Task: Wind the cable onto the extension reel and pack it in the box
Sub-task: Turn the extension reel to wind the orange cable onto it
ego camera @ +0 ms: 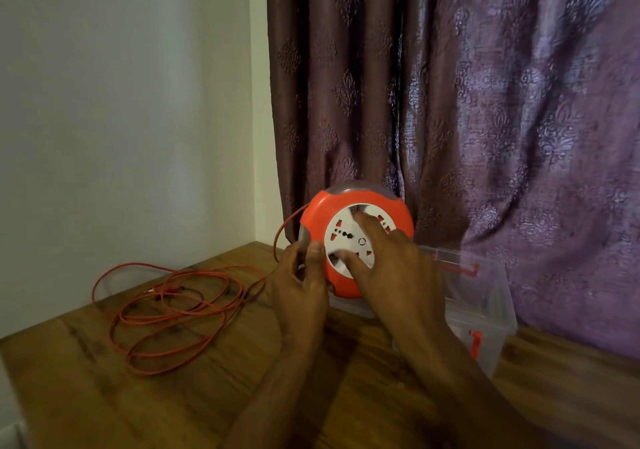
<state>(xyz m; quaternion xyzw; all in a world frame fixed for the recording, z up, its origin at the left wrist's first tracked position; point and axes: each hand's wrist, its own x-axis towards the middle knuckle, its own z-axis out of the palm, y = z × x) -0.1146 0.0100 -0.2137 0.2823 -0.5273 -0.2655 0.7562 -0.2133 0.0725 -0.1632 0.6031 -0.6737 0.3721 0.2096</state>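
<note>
A round orange extension reel [318,213] with a white socket face stands tilted up, facing me, above the wooden table. My left hand [301,282] grips its lower left rim, thumb on the front. Spread over the white socket disc, my right hand [391,261] has its fingers pressed on the face. The orange cable [166,310] leaves the reel's left side and lies in loose loops on the table to the left. A clear plastic box [485,310] with orange latches sits behind and right of the reel, partly hidden by my right arm.
The wooden table [104,396] fills the lower view, its left edge near a pale wall [121,102]. A purple patterned curtain [485,102] hangs right behind the reel and the box.
</note>
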